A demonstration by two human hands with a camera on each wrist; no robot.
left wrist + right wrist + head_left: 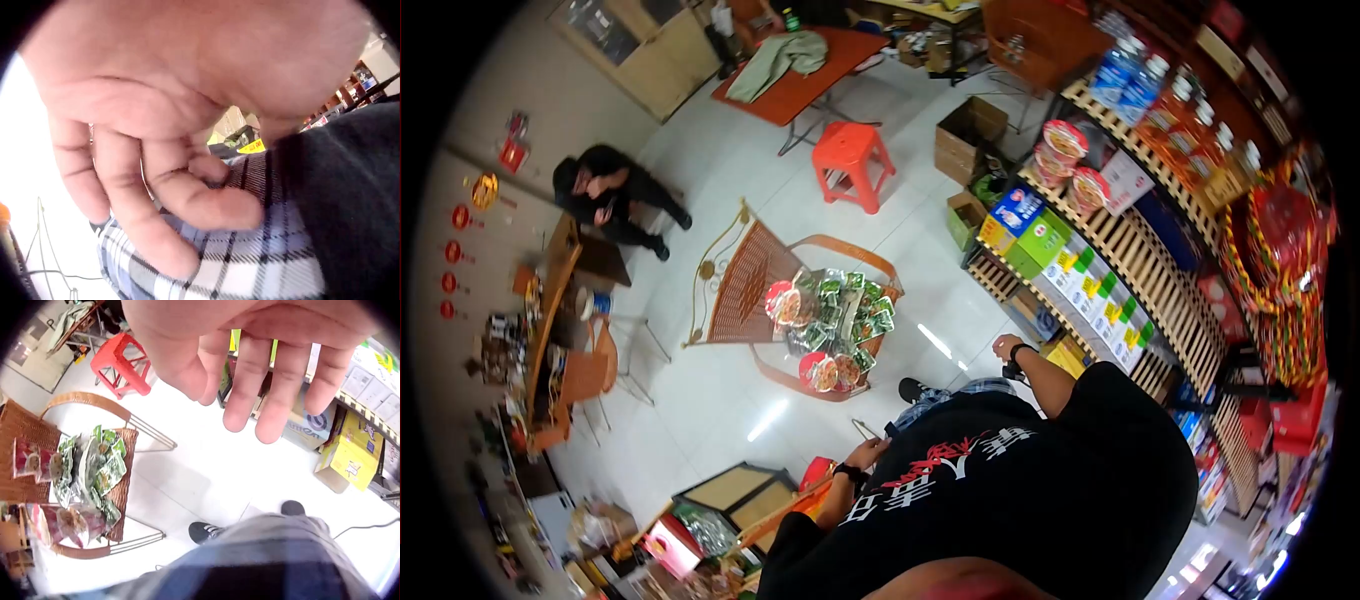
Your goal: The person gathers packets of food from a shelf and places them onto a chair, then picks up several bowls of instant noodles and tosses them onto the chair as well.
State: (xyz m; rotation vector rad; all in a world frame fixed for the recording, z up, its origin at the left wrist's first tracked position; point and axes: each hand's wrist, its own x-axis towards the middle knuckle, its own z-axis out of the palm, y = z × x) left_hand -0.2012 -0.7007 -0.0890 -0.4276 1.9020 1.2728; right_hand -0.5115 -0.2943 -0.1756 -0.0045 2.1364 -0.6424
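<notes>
My left hand [866,454] hangs beside my plaid shorts [237,262]; its loosely bent fingers lie against the cloth in the left wrist view and hold nothing. Held out on the other side, my right hand [1006,347] has relaxed fingers with nothing in them. Ahead of me stands a wicker chair [745,285]. On its seat lie several green packets [109,475], with red instant noodle cups [825,373] along the side.
A red plastic stool [855,160] stands beyond the chair, before a table [855,48] with a cloth on it. Slatted shelves [1140,250] with bottles and boxes run along the right. A person [615,200] in dark clothes is at the left wall. Cardboard boxes [968,140] sit on the floor.
</notes>
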